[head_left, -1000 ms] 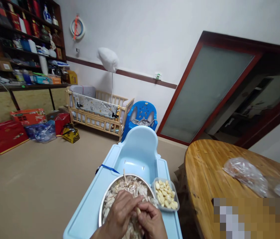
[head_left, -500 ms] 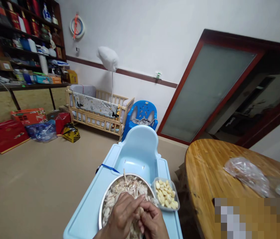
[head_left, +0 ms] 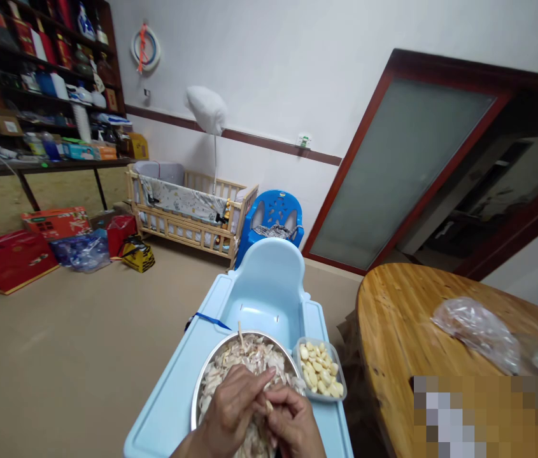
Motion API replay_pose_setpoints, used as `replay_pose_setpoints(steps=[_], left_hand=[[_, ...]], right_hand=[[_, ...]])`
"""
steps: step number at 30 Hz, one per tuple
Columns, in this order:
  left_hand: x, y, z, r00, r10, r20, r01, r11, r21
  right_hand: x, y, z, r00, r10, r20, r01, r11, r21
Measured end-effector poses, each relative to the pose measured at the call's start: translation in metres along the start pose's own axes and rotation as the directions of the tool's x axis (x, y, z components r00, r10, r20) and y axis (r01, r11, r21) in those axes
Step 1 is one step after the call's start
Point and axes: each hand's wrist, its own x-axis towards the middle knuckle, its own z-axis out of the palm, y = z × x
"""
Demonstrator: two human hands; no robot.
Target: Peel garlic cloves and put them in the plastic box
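Both my hands meet over a round metal bowl [head_left: 195, 402] heaped with papery garlic skins [head_left: 223, 364]. My left hand [head_left: 233, 402] is closed, its fingertips against those of my right hand [head_left: 292, 420]. Between them a small pale garlic clove [head_left: 269, 405] shows in part, pinched by the right thumb and fingers; the rest is hidden. A clear plastic container [head_left: 344, 389] just right of the bowl holds many peeled garlic cloves [head_left: 319, 369]. Bowl and container both rest on the tray of a light blue child's chair [head_left: 163, 394].
A round wooden table [head_left: 393, 318] with a plastic bag [head_left: 476, 331] stands at the right. Beyond the chair are a blue plastic chair [head_left: 276, 207] and a wooden crib [head_left: 177, 232]. Red gift bags [head_left: 11, 259] lie on the floor at left, below loaded shelves [head_left: 49, 70].
My fingers have shifted slightly around the clove, the left fingers lifting a little away from the right. The view has moved very slightly; bowl and container stay put.
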Motion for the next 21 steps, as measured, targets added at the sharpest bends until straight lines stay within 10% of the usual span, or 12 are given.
replay_pose_setpoints(steps=[21], left_hand=[[-0.0056,-0.0046,-0.0014,0.992,0.114,0.055,-0.114,0.993,0.007]], right_hand=[[0.0016,0.0036,-0.0043,0.997,0.012,0.077,-0.009,0.999,-0.041]])
